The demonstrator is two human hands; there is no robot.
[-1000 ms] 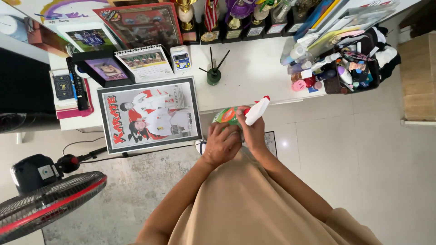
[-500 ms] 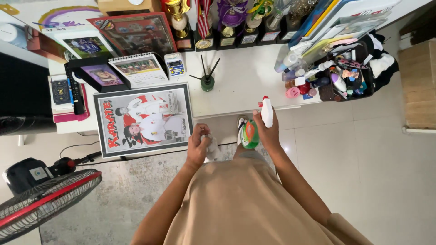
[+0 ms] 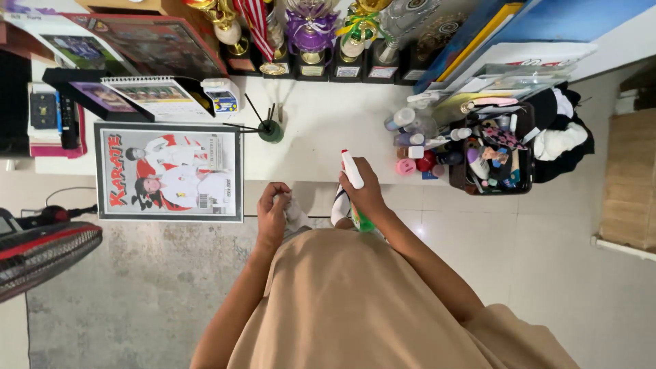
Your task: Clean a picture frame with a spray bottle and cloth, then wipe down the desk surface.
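Note:
My right hand (image 3: pixel 369 195) grips a spray bottle (image 3: pixel 353 171) with a white nozzle and a green body, held upright at the front edge of the white shelf (image 3: pixel 321 130). My left hand (image 3: pixel 273 213) is closed around a small white cloth (image 3: pixel 295 212) just left of the bottle, below the shelf edge. A framed karate picture (image 3: pixel 169 171) lies flat on the shelf to the left of my left hand.
A reed diffuser jar (image 3: pixel 270 130), a desk calendar (image 3: pixel 159 96), trophies (image 3: pixel 311 34) and more frames stand at the back. Small bottles (image 3: pixel 413 133) and a black basket of toiletries (image 3: pixel 493 154) sit right. A fan (image 3: pixel 41 253) stands at lower left on a grey rug.
The two hands came apart from the bottle. My right hand carried the bottle right and turned it upright; my left hand moved left, now holding the cloth.

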